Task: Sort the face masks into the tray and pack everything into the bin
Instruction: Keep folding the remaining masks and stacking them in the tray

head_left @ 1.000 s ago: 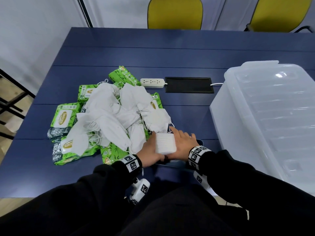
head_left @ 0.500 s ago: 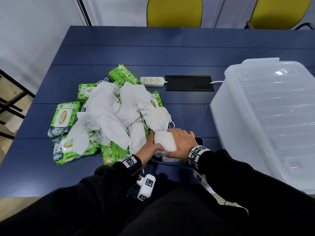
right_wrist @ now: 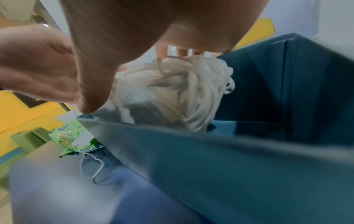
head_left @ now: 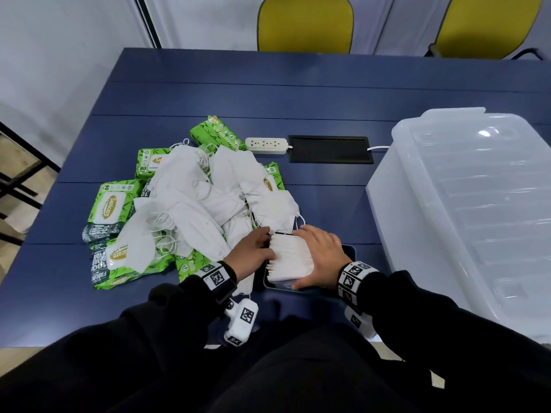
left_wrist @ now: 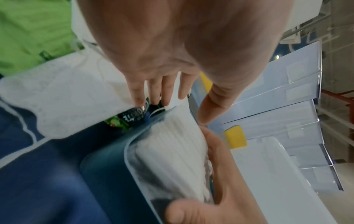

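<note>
White stack: folded face masks (head_left: 290, 259) stand on edge in the dark tray (head_left: 348, 252), lower centre of the head view.
Left hand (head_left: 250, 254): straight fingers press the stack's left side, clasping nothing.
Right hand (head_left: 320, 257): lies over the stack's right side, fingers fairly straight, thumb at the near edge.
Progress: one batch is sorted; a loose heap of masks (head_left: 190, 210) left of centre remains, and nothing looks packed.
Writing: green wipe packs (head_left: 110, 204) read "Sanicare", "80".
Bin (head_left: 465, 210): right edge, lid on.
Far: power strip (head_left: 266, 145), yellow chairs (head_left: 304, 25).
</note>
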A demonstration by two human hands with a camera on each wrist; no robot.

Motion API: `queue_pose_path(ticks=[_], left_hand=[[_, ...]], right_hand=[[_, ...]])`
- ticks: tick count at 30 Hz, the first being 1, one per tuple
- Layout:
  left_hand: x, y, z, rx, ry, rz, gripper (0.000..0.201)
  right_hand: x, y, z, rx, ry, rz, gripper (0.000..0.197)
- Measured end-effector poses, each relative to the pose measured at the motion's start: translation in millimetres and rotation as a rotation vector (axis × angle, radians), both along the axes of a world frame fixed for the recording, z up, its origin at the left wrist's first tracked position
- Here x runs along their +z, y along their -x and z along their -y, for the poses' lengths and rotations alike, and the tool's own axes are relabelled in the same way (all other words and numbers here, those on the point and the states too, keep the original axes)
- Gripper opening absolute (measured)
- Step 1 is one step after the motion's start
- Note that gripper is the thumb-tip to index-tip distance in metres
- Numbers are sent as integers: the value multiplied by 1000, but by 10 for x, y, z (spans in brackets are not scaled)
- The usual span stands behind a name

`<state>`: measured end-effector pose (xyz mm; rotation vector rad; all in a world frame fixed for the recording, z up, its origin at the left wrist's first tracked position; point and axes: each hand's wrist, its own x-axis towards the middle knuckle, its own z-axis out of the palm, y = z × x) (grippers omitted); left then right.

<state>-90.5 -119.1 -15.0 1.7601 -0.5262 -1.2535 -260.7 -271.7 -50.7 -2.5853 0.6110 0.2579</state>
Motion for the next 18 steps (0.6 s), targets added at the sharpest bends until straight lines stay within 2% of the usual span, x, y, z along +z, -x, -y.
queue_pose_path(ticks=[3,5,8,11,15,16,18], left_hand=[[13,-210,-81,48,-35,26,60],[32,-353,-153,73,-35,21,42],[135,-571,-269,153,-2,56,30],[173,-777,-371,233,4,152,20],[208,-987,-431,241,2,324,22],[219,-1037,-436,232,4,366,22],[244,-1124,-421,206,5,460,20]], right_hand=[[40,0,-26,5,-22,2,124],[81,-1,-21,1,-37,28,122],[158,-26,11,-35,-80,97,110],[234,-106,80,-161,-146,195,80],[434,-337,243,-490,-432,324,13],[510,-422,287,-565,-509,365,4],[697,-613,348,-721,-683,431,5]])
